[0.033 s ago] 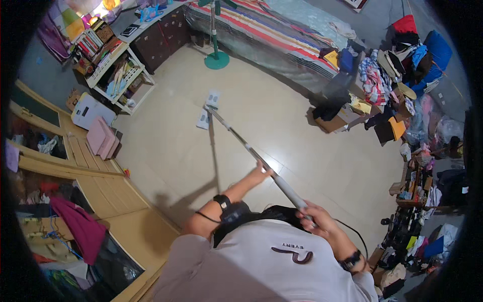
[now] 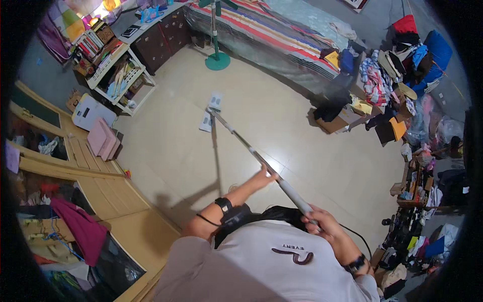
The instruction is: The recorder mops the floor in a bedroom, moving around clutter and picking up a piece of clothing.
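A flat mop (image 2: 242,140) slants across the floor, its metal pole running down to a thicker grey grip (image 2: 294,196) near my body. My left hand (image 2: 262,177) is closed round the pole just above that grip. Close to my chest, my right hand (image 2: 322,220) wraps the upper end of the grip. The long white mop head (image 2: 215,102) lies flat on the tiles, with the pole joined at its middle. Part of the pole is covered by my left fingers.
Beyond the mop head stands a green round fan base (image 2: 217,61), before a striped bed (image 2: 271,35). A white shelf (image 2: 123,75) and pink box (image 2: 102,138) line the left. Cardboard boxes (image 2: 334,123) and piled clothes (image 2: 375,83) crowd the right.
The mop head has shifted slightly right and toward me. Both my hands have moved a little right with the pole, keeping their hold.
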{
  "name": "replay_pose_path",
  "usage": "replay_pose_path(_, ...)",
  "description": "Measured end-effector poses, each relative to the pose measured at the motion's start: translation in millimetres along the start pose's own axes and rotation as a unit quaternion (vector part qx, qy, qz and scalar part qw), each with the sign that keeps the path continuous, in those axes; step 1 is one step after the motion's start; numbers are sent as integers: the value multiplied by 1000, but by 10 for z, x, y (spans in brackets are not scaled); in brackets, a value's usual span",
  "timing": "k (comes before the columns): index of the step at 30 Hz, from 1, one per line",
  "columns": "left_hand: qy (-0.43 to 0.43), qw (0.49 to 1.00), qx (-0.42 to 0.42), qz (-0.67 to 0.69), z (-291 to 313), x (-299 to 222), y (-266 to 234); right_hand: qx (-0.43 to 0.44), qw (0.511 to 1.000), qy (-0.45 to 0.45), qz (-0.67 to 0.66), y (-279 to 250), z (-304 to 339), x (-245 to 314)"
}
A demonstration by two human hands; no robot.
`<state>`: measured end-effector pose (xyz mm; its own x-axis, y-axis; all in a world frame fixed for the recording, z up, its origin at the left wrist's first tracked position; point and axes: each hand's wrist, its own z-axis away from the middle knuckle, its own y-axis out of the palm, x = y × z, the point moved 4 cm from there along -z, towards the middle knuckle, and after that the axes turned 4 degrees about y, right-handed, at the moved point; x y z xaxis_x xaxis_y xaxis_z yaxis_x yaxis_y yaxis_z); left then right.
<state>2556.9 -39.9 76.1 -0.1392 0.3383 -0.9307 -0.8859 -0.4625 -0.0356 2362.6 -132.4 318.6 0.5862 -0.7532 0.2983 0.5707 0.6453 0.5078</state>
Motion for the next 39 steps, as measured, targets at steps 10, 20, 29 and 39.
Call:
replay_pose_path(10,-19,997,31,66,-407,37,-264,-85,996,-10,26,77,-307,81)
replay_pose_path(20,-25,994,105,17,-422,-60,-302,-113,991,-34,-55,59,-251,-25)
replay_pose_path(29,-41,986,139,79,-519,-253,-302,-162,985,-32,-53,284,-145,221)
replay_pose_path(39,-143,978,3,152,-1197,-38,-765,-34,994,14,-100,168,-931,480)
